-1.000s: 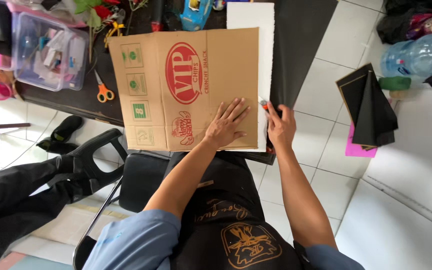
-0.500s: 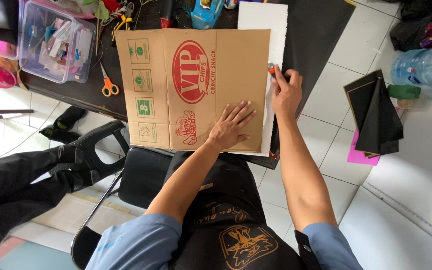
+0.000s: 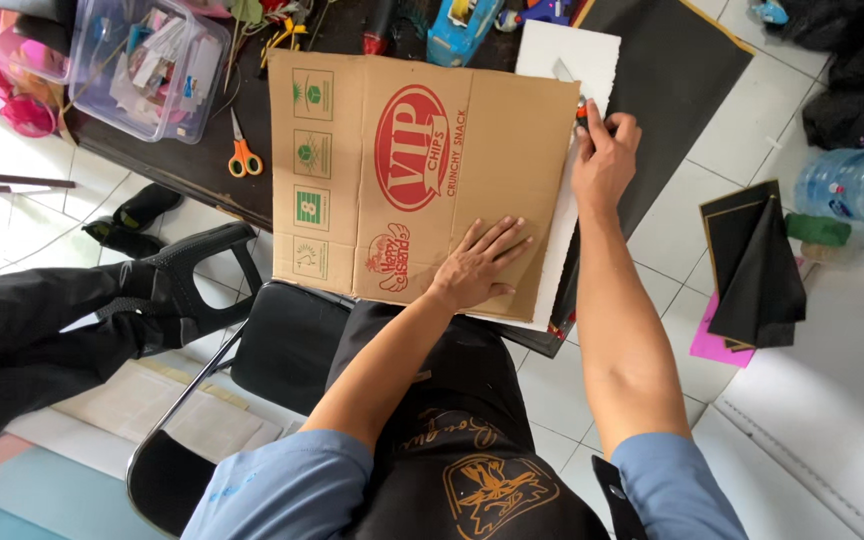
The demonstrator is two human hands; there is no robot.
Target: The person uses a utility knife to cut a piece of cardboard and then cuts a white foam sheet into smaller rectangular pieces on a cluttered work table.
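Our right hand (image 3: pixel 604 160) is closed around a utility knife (image 3: pixel 574 92) with an orange grip, the thin blade angled up and left from the fist. The blade sits at the far right corner of the cardboard sheet (image 3: pixel 422 180), over the white foam board (image 3: pixel 577 60) that lies beneath it. We cannot tell whether the tip touches the board.

Our left hand (image 3: pixel 477 265) lies open and flat, fingers spread, pressing the near right part of the cardboard. The sheet is brown, printed in red with an oval emblem and with a column of green squares down its left side. It lies flat on the dark table (image 3: pixel 202 150), its near edge overhanging toward our lap.

The foam board shows as a white strip along the right edge of the cardboard and a wider patch at the far end. Under it lies a black sheet (image 3: pixel 672 90), reaching to the far right.

Left of the cardboard, orange-handled scissors (image 3: pixel 242 155) lie on the table. Farther left stands a clear plastic box (image 3: pixel 147 65) of mixed odds and ends.

On the tiled floor to the right: a stack of black sheets with a pink one (image 3: pixel 752 270) under them, and a large clear water bottle (image 3: pixel 857 185) beyond. A black chair (image 3: pixel 192 280) stands near left.
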